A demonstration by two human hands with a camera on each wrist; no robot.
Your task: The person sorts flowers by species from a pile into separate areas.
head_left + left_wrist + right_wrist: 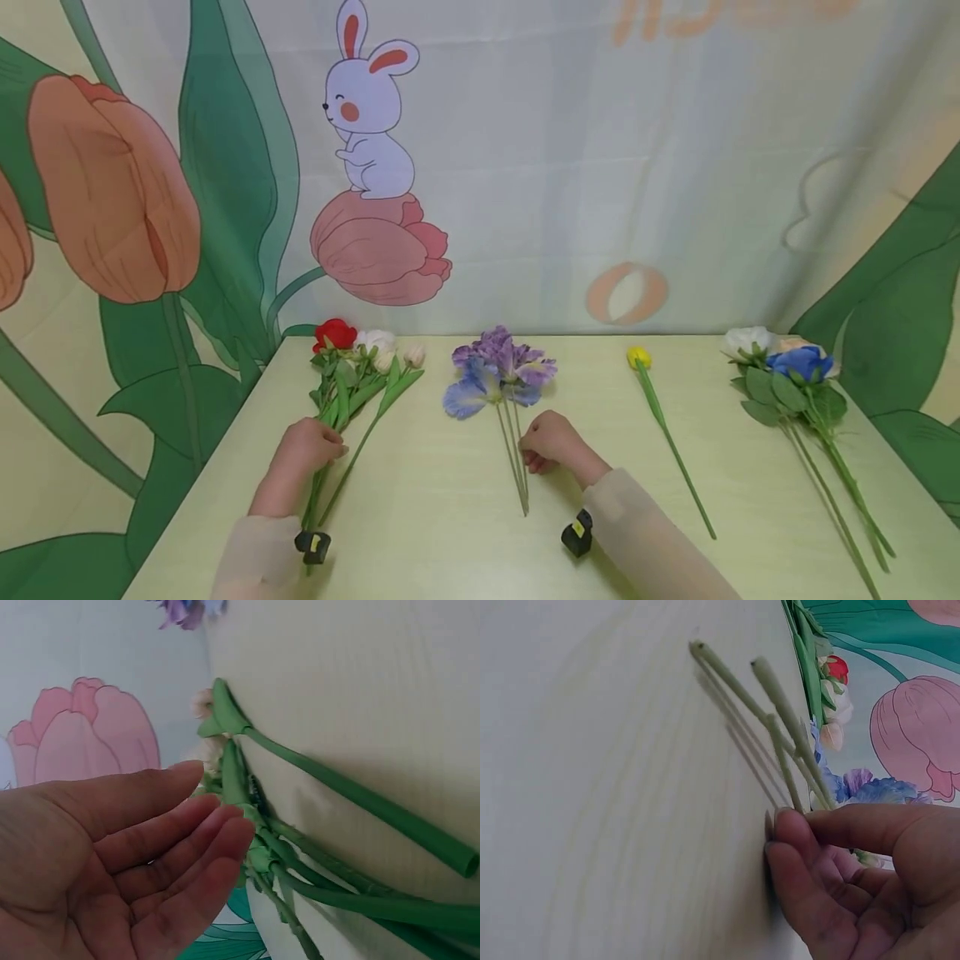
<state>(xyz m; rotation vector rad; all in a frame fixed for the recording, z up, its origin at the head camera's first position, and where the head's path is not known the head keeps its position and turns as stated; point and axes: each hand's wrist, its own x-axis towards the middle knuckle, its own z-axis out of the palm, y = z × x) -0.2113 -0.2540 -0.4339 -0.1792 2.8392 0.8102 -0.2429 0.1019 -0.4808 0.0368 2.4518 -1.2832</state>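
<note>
Purple and blue irises [498, 367] lie at the middle of the table, their thin stems [780, 724] pointing toward the person. My right hand [553, 443] pinches these stems between thumb and fingertips, close over the tabletop. On the left lies a bunch of flowers with a red rose [335, 334], a white bloom [375, 341] and pale pink tulips [414, 357]. Above its green stems [352, 900] is my left hand [306, 446]. In the left wrist view its fingers are loosely bent, the thumb apart from them, with nothing between.
A single yellow tulip [639, 358] lies right of the irises. Farther right are a blue rose [801, 363] and a white rose [750, 340], with long stems reaching the front right. Behind the table [442, 533] hangs a printed cloth [510, 167] with tulips and a rabbit.
</note>
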